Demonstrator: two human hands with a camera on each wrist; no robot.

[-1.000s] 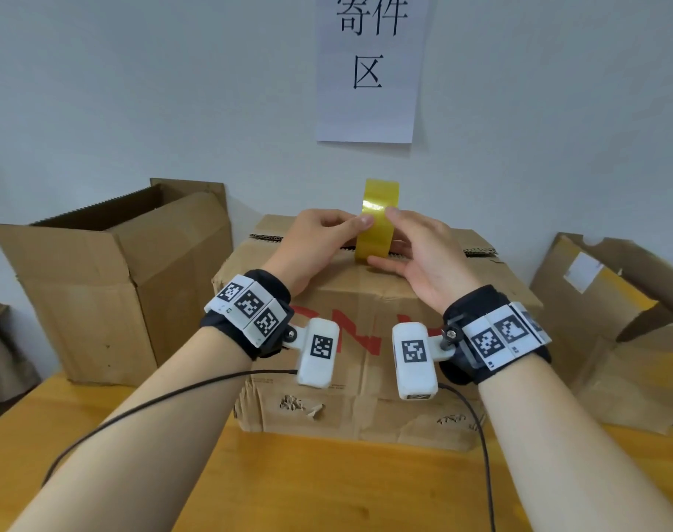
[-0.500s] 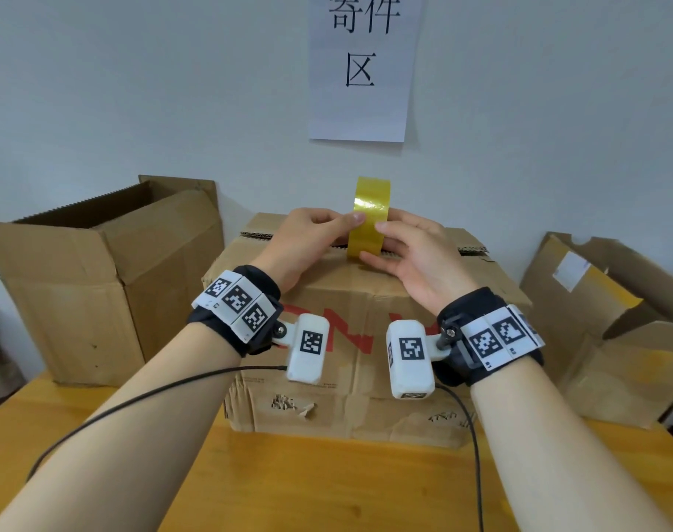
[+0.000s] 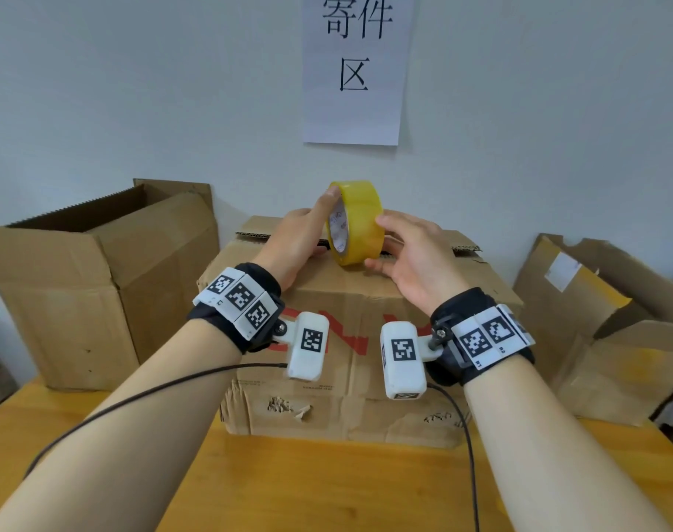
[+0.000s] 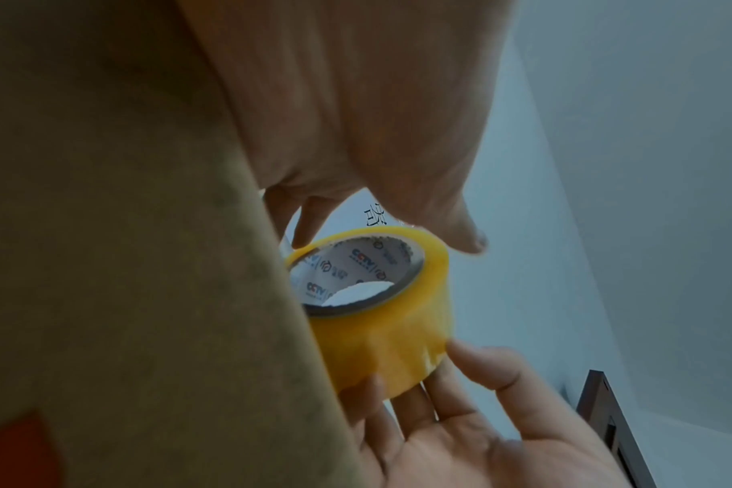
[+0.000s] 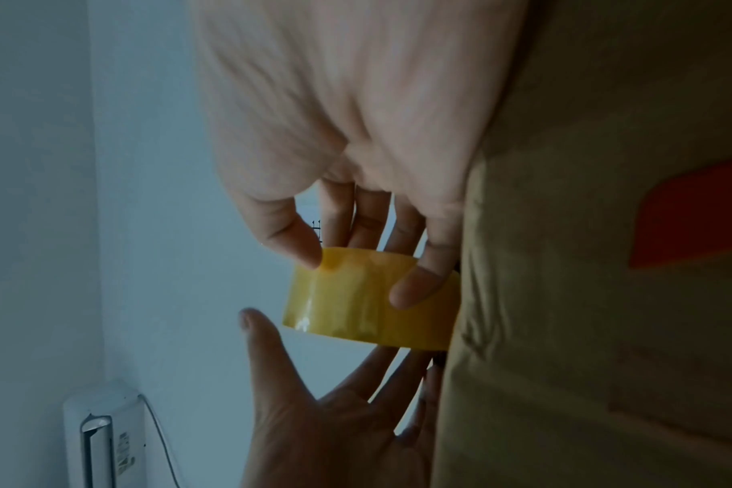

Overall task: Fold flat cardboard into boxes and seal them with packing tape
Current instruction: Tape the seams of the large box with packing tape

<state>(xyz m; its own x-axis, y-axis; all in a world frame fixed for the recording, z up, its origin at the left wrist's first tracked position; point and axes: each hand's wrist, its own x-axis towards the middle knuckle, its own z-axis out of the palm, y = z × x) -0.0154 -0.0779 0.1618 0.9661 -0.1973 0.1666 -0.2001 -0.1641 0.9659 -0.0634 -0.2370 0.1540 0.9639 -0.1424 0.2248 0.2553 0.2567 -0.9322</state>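
Note:
A yellow packing tape roll [image 3: 356, 222] stands on edge on top of the closed cardboard box [image 3: 350, 382] at the table's middle, its hollow core facing left. My right hand [image 3: 388, 243] grips the roll's outer band, thumb on the near side and fingers [image 5: 414, 287] curled over it. My left hand [image 3: 319, 224] lies against the roll's left face with straight fingers and its thumb at the top rim. In the left wrist view the roll [image 4: 389, 330] shows its printed core beside the box wall [image 4: 126, 264].
An open cardboard box [image 3: 97, 282] stands at the left and crumpled boxes [image 3: 596, 320] lean at the right. The wooden table [image 3: 327, 485] runs in front. A paper sign [image 3: 356, 67] hangs on the wall behind. Cables trail from both wrists.
The roll has turned from edge-on to showing its core at the left. My left thumb has moved up to the top rim; my right hand has shifted round the band.

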